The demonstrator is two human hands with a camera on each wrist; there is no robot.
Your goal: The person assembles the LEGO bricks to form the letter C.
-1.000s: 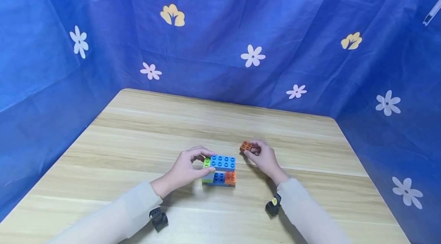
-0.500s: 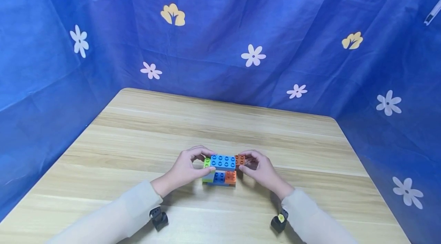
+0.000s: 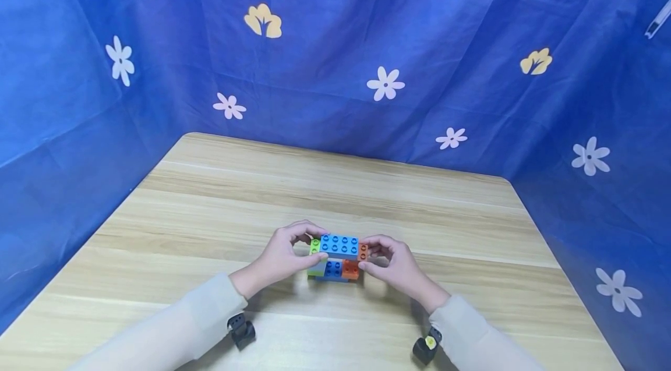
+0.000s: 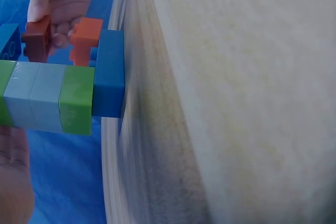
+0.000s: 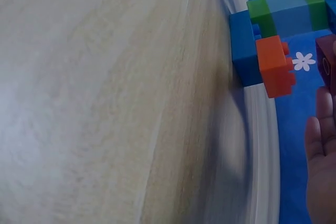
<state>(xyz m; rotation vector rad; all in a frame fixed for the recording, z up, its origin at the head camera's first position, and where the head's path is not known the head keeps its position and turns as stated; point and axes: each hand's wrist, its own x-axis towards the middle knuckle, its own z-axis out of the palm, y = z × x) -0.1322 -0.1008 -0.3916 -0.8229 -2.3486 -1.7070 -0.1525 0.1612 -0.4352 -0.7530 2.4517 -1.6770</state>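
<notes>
In the head view a small toy-brick structure stands on the table. My left hand [image 3: 278, 253] grips its upper left side, around the lime-green brick [image 3: 314, 247] and the end of the long blue top brick [image 3: 339, 247]. Between the fingers and thumb of my right hand [image 3: 398, 269] is a small reddish-brown brick [image 3: 363, 251], partly under the top brick's right end. Below it sits an orange brick [image 4: 88, 35] on the blue base brick [image 4: 109, 74]; the left wrist view shows a gap between brown and orange. Light blue bricks [image 5: 298, 14] stand between green ones in the left column.
The wood-grain table [image 3: 236, 184] extends around the structure. A blue cloth [image 3: 325, 68] with flowers hangs behind and at both sides. Black wrist cameras are strapped to the left wrist [image 3: 241, 333] and right wrist [image 3: 426, 349].
My right hand has brought the reddish-brown brick leftward and nearer, from beyond the structure to beneath the top blue brick's right end. My left hand has kept its grip in place.
</notes>
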